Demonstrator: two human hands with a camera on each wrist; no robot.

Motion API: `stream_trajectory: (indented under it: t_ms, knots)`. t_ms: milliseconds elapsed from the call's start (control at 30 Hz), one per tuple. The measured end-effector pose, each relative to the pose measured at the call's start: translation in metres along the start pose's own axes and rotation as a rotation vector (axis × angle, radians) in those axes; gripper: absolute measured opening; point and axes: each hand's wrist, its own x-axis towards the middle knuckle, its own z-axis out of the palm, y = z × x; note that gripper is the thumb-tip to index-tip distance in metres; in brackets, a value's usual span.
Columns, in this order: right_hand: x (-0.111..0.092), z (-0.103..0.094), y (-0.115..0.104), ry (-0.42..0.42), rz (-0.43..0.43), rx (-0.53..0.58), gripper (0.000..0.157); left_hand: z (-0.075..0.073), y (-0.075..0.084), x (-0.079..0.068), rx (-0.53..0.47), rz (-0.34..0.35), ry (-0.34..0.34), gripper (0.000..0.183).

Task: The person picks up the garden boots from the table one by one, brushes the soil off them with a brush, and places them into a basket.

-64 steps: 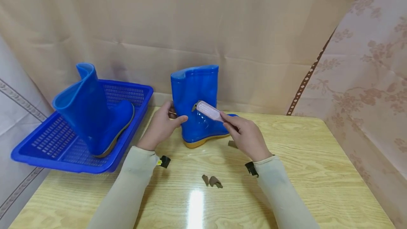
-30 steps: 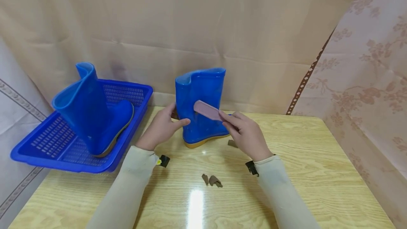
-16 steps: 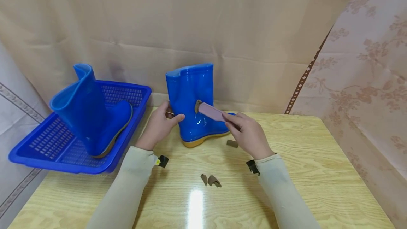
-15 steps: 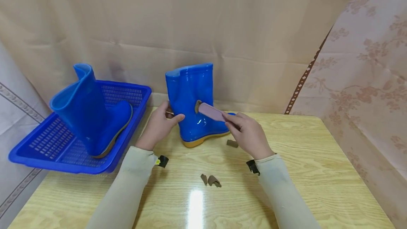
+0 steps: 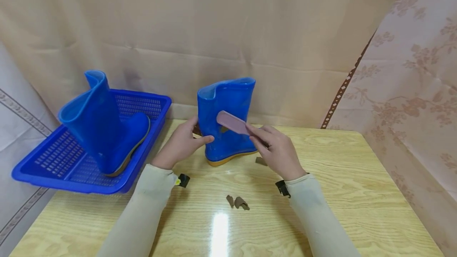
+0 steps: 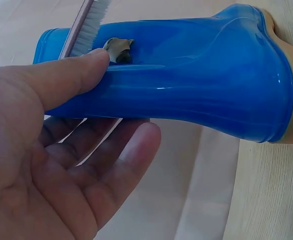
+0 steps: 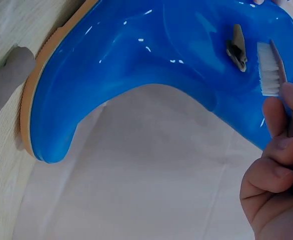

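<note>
A blue rubber boot [image 5: 228,102] with a yellowish sole stands on the table, its toe to the right. My left hand [image 5: 182,144] holds the lower shaft at the back, thumb on the near side and fingers behind. My right hand [image 5: 276,150] grips the handle of a pinkish brush [image 5: 232,122], which overlaps the shaft in the head view. White bristles [image 7: 269,70] face the boot in the right wrist view. Beside them, a curled brown flake [image 7: 237,47] clings to the shaft; the left wrist view shows this flake [image 6: 119,49] close to my thumb.
At left, a blue plastic basket [image 5: 165,104] holds a second blue boot [image 5: 103,126]. Brown flakes [image 5: 241,203] lie on the wood-grain table [image 5: 321,209] in front, and another brown piece [image 5: 261,161] lies near my right hand. Curtains hang behind and at both sides.
Over the last half second the boot's top has swung right and the brush has shifted slightly up and left across the shaft, covering much of the brown flake. Both hands keep their holds.
</note>
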Motion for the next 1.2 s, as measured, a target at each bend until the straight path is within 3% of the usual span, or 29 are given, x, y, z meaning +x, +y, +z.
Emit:
stream_trajectory:
  t_ms: [233, 367, 600, 867, 967, 1200]
  knots:
    - [-0.001, 0.002, 0.0, -0.051, 0.074, -0.023, 0.04, 0.001, 0.0, 0.001, 0.009, -0.027, 0.008, 0.06]
    - [-0.001, -0.001, 0.0, -0.087, 0.145, -0.01, 0.039, 0.001, 0.0, 0.002, -0.009, -0.063, 0.039, 0.059]
    - [-0.001, -0.005, 0.001, -0.141, 0.191, -0.004, 0.039, 0.003, -0.008, 0.006, -0.055, -0.119, 0.096, 0.06]
    - [-0.002, -0.007, 0.003, -0.2, 0.208, -0.068, 0.036, 0.003, -0.009, 0.006, -0.057, -0.151, 0.152, 0.058]
    - [-0.003, -0.007, 0.003, -0.197, 0.202, -0.072, 0.035, 0.003, -0.008, 0.007, -0.05, -0.149, 0.142, 0.059]
    - [-0.001, -0.007, 0.001, -0.16, 0.097, -0.031, 0.034, 0.004, -0.005, 0.007, -0.018, -0.106, 0.096, 0.058]
